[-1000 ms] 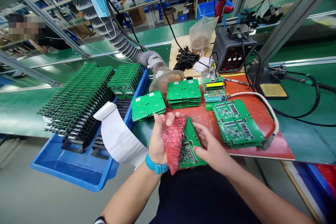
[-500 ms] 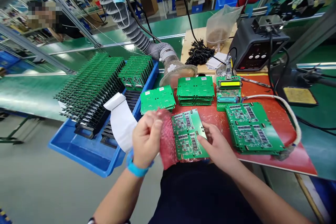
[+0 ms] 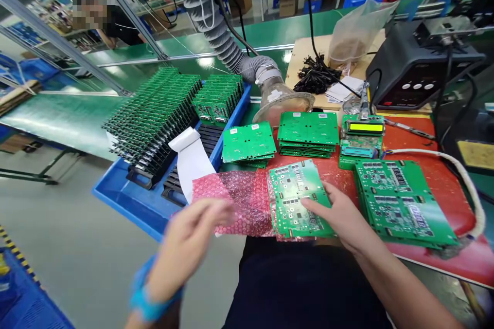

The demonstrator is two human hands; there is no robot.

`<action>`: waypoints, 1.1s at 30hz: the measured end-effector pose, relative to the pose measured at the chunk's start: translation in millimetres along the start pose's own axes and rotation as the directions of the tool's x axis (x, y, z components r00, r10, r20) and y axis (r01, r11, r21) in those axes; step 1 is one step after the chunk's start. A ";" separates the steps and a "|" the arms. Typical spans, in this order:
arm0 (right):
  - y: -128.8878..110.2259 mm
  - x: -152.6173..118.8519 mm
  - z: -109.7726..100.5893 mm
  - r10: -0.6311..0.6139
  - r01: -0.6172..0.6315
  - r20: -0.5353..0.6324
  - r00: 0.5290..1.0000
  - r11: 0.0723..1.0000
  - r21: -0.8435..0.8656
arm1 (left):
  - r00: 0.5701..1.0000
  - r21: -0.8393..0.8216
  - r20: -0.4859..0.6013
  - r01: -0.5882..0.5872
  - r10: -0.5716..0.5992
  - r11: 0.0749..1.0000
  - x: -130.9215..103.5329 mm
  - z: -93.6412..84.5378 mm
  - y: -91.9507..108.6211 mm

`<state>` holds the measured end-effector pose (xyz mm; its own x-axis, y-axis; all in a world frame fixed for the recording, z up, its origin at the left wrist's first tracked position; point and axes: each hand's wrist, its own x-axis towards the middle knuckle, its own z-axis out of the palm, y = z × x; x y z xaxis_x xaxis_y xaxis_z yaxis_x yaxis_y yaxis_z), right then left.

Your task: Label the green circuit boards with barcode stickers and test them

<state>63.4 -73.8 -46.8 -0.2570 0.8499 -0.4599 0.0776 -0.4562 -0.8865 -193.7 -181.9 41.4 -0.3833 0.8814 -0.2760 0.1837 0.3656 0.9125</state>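
Observation:
A green circuit board [image 3: 287,182] with black digit displays lies on pink bubble wrap [image 3: 247,198]. My right hand [image 3: 341,213] grips the board's right side, thumb on the top face and fingers at the edge. Flat to the left of the board, the wrap stretches toward a blue tray. My left hand [image 3: 193,241], with a blue band at the wrist, is at the wrap's lower left edge. Motion smears its fingers, so I cannot tell whether it touches the wrap.
Stacked boards [image 3: 401,200] lie at right beside a tester with a lit yellow screen [image 3: 365,127]. Two more piles, a left pile [image 3: 249,141] and a middle pile [image 3: 309,131], stand behind. The blue tray [image 3: 127,205] holds racked boards. A fume hose [image 3: 231,36] hangs behind.
The bubble wrap, bunched in my left hand before, now lies spread out to the left. My left hand has moved left and down. My right hand stays on the board. The view has shifted.

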 end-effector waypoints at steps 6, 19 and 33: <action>10.6 -16.1 -22.6 0.194 -0.171 -0.002 0.981 0.869 0.464 | 0.945 -0.345 0.268 0.275 -0.187 0.897 60.0 112.4 -48.9; 18.8 -20.9 -16.3 0.197 -0.181 0.025 0.980 0.830 0.528 | 0.913 -0.402 0.355 0.342 -0.200 0.849 53.9 118.1 -43.6; 17.7 -33.1 -5.1 0.150 -0.253 0.218 0.964 0.761 0.597 | 0.928 -0.562 0.163 0.367 -0.335 0.741 9.8 56.0 -36.5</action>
<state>78.2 -108.7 -47.5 -0.4462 0.6940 -0.5651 -0.4510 -0.7197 -0.5278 -153.5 -169.9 -11.5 -0.2694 0.7441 -0.6114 -0.5134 0.4261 0.7449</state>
